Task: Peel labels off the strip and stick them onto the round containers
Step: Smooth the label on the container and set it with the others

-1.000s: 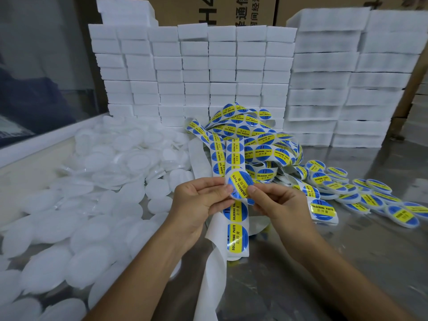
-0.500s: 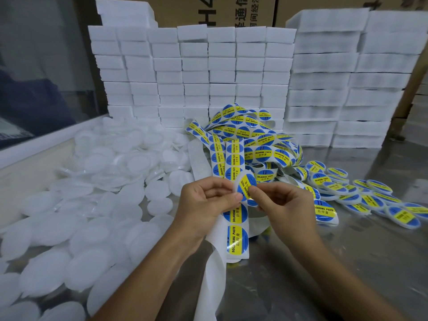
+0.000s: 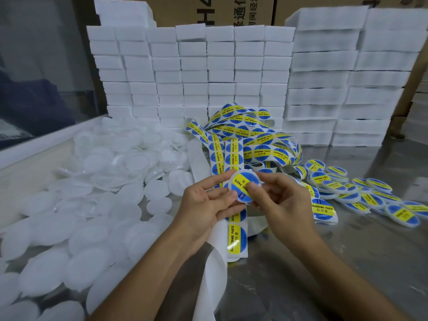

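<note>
My left hand (image 3: 206,205) and my right hand (image 3: 284,205) hold one small round clear container (image 3: 240,181) between them, above the table's middle. A blue and yellow "soldering paste" label (image 3: 239,185) lies on its top, and my right thumb presses on it. The label strip (image 3: 237,237) hangs from under my left hand down to the table, with two labels showing on it. More strip lies tangled in a pile (image 3: 250,135) just behind my hands.
Several unlabelled white round containers (image 3: 104,181) are heaped on the left. Labelled containers (image 3: 370,195) lie in a row on the right of the metal table (image 3: 347,262). Stacked white foam blocks (image 3: 208,72) wall off the back. Bare backing paper (image 3: 213,274) trails toward me.
Earlier my fingers held a peeled label above the strip. Now that label sits on a round container held in both hands, with my right thumb on it.
</note>
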`<state>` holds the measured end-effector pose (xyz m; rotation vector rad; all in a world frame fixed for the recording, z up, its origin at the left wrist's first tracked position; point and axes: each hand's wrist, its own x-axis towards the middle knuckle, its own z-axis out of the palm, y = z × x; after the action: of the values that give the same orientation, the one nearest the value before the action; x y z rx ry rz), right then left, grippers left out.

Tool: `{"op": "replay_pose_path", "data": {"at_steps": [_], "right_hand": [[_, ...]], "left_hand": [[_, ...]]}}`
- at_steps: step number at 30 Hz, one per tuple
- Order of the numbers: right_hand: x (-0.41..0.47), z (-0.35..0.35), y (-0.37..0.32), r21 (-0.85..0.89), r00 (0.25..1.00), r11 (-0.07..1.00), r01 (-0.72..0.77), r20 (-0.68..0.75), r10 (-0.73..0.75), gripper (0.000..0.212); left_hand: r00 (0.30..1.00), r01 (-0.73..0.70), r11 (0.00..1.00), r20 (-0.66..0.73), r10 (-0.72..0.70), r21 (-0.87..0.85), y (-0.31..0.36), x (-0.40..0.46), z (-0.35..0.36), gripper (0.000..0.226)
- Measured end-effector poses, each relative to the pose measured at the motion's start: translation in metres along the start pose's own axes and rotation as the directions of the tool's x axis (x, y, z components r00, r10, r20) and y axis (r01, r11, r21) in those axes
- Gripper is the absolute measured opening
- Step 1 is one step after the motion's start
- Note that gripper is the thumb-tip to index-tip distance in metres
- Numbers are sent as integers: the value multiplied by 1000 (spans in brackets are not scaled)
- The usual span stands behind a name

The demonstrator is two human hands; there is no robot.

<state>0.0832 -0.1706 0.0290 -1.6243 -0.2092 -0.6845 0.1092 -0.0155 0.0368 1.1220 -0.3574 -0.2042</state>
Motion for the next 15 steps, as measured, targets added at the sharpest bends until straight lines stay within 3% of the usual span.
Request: {"op": "replay_pose_path", "data": {"at_steps": [2, 7, 11, 15], "right_hand": [[3, -3, 1, 56, 1000, 998, -24, 2, 24, 7], [2, -3, 3, 44, 999, 998, -39, 19, 39, 5], [-2, 0, 3, 0, 995, 998, -65, 73, 64, 42], [3, -6, 5, 47, 996, 995, -90, 12, 90, 19]], "left_hand": [[1000, -2, 1000, 20, 1, 26, -1, 0, 1, 47], [1000, -5, 998, -15, 6, 66, -2, 0, 2, 52], [1000, -19, 999, -23, 20, 45, -1, 1, 0, 59], [997, -21, 999, 69, 17, 48, -3, -2, 3, 51]]}}
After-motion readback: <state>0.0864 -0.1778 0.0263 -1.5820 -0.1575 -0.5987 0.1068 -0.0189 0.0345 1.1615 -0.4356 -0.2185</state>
